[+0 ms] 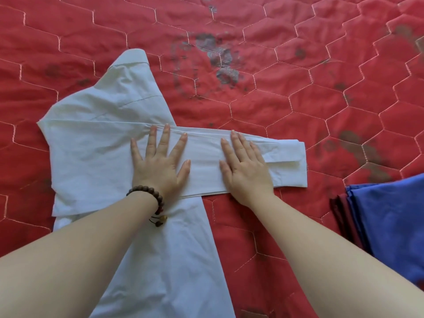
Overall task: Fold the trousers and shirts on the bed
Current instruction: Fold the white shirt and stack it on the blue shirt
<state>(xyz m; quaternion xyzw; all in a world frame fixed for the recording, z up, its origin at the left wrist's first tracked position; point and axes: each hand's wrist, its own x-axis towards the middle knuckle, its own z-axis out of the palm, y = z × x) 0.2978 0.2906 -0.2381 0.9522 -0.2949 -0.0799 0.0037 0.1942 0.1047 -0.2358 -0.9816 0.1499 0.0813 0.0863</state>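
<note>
Shirt (98,143), pale and white, lies flat on the red quilted bedspread (298,92), collar pointing away from me at upper left, hem running off the near edge of view. Its sleeve (284,166) is folded across to the right, the cuff ending well short of folded blue and maroon cloth (387,216) at the right edge. Open quilt spreads beyond. No readable writing shows. My left hand (158,166), beaded bracelet (146,198) at the wrist, and my right hand (245,168) both press flat on the sleeve, fingers straight, gripping nothing.

Pale blue-white shirt (96,143), red quilted bedcover (298,72) with pale hexagonal stitching and faded grey floral print, blue cloth (394,223) over dark red cloth (341,214) near right, brown bead bracelet (149,193)
</note>
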